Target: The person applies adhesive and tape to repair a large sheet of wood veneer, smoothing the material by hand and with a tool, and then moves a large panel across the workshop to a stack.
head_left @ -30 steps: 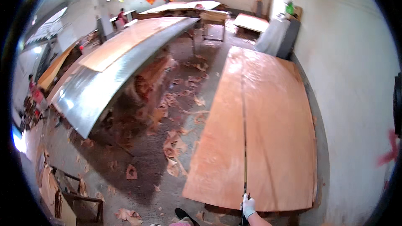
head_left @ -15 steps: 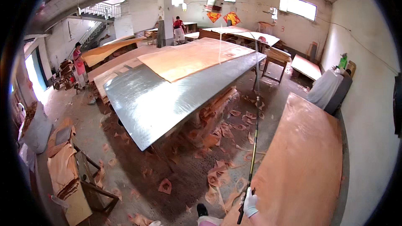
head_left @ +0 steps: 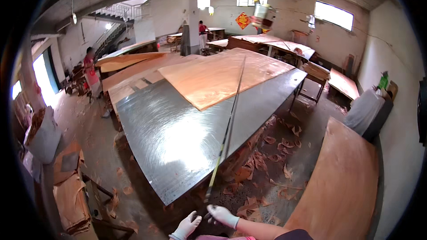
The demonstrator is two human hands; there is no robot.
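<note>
A long, thin pole [head_left: 224, 144], dark with a yellowish lower stretch like a fishing rod, slants up and away over the metal-topped table. My right hand [head_left: 223, 216], in a white glove with dark fingertips, is closed around its near end. Close beside it on the left is my left hand [head_left: 187, 226], gloved likewise, its fingers loosely bent and apart, with nothing visible in them. Beyond both hands lies the shiny metal sheet [head_left: 155, 151], partly covered by a thin orange-brown wood veneer sheet [head_left: 222, 75]. The pole's far tip overlaps the veneer in view.
Another veneer sheet [head_left: 338, 186] lies at the right by the wall. Veneer scraps [head_left: 255, 164] litter the floor. A wooden stand with stacked veneer [head_left: 71, 200] is at the near left. Two people work farther back, one at the left [head_left: 90, 73], one by the pillar [head_left: 203, 34].
The pole has swung from the right to over the metal table. My right hand has moved left with it, and my left hand has come into view. The view has shifted.
</note>
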